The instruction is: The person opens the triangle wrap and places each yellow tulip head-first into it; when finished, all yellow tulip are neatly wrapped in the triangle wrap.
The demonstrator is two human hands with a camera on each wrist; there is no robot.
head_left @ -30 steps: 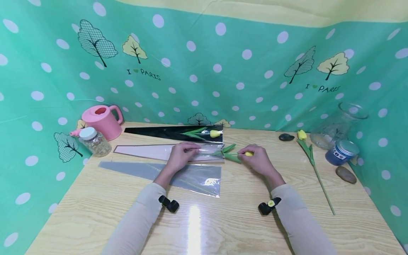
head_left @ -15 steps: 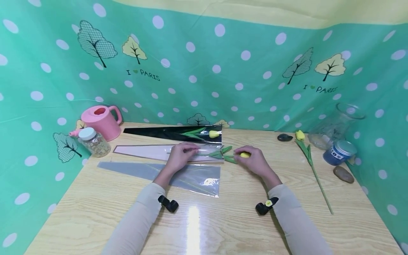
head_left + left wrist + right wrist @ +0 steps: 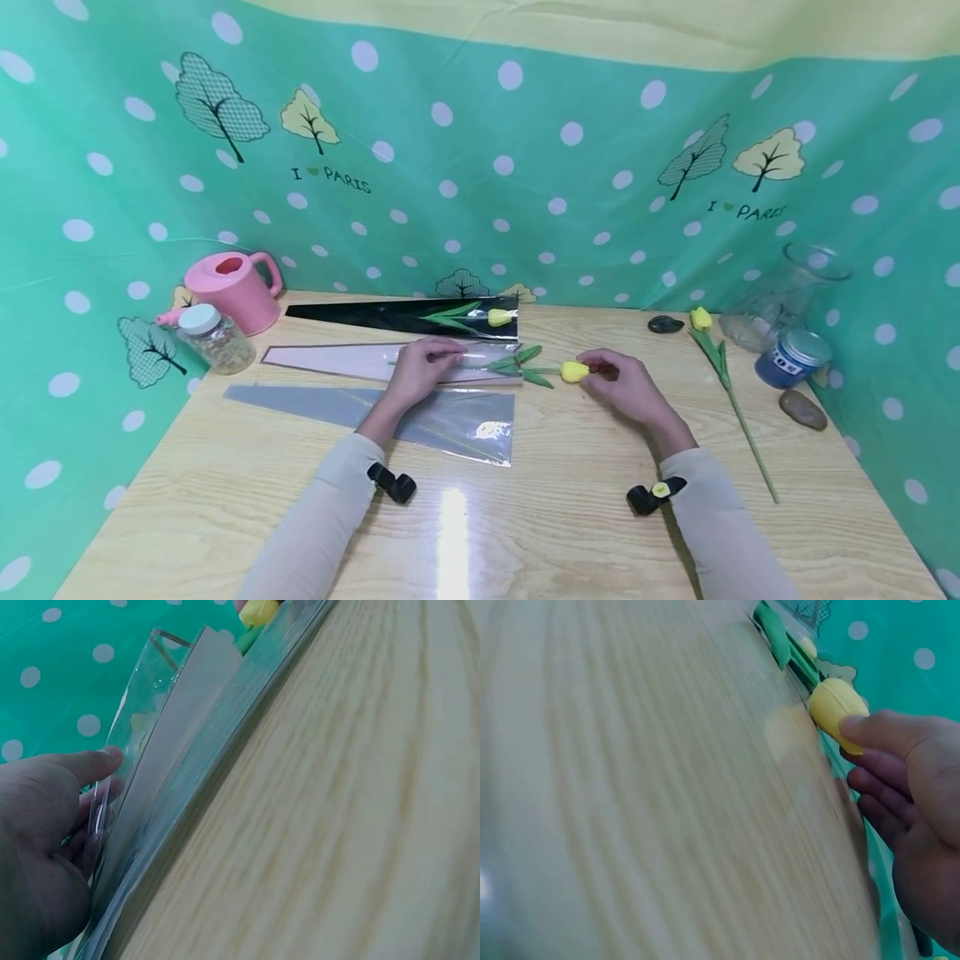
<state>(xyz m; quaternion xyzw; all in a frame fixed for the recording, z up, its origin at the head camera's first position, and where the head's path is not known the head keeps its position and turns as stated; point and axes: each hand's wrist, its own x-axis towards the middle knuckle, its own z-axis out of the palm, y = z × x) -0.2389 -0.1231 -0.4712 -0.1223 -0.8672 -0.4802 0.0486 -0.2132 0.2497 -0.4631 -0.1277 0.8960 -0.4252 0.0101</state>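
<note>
My left hand (image 3: 417, 370) pinches the clear film of a pale pink flower sleeve (image 3: 337, 359) between thumb and fingers; in the left wrist view the clear film (image 3: 139, 720) stands lifted from the pink backing. A yellow artificial tulip (image 3: 573, 372) lies with its stem inside this sleeve, its head and part of its green leaves (image 3: 528, 353) sticking out at the right. My right hand (image 3: 628, 388) holds the tip of the bloom, thumb on the petals of the tulip (image 3: 835, 707) in the right wrist view.
A black sleeve holding a tulip (image 3: 405, 317) lies behind, a grey sleeve (image 3: 450, 417) in front. At left stand a pink watering can (image 3: 238, 292) and a lidded jar (image 3: 219, 340). At right are another tulip (image 3: 738, 400), a glass vase (image 3: 780, 292), a blue jar (image 3: 791, 360) and stones (image 3: 802, 410).
My right hand has slid back from the stem to the bloom's tip, and the tulip has gone a little further left into the sleeve. My left hand keeps its grip on the film.
</note>
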